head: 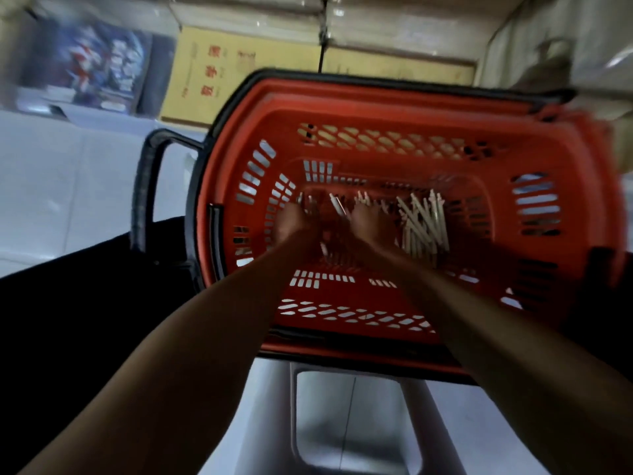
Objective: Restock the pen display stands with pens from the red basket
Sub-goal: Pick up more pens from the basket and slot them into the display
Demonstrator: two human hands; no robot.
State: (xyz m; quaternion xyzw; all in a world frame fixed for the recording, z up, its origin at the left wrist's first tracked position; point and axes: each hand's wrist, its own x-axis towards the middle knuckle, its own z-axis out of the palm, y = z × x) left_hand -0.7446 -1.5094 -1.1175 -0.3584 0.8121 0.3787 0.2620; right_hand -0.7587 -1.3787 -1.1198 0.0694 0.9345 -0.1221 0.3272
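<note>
In red basket [376, 94], hands [291, 222] [368, 222] among pens [424, 221].

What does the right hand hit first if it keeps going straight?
Likely the few pens lying just beyond the right hand, then the basket wall; blur hides depth.

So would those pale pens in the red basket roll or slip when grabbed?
Probably stiff and light: the pens are thin straight sticks. Lying loose and criss-crossed on the basket floor, they would likely slide or roll when nudged.
</note>
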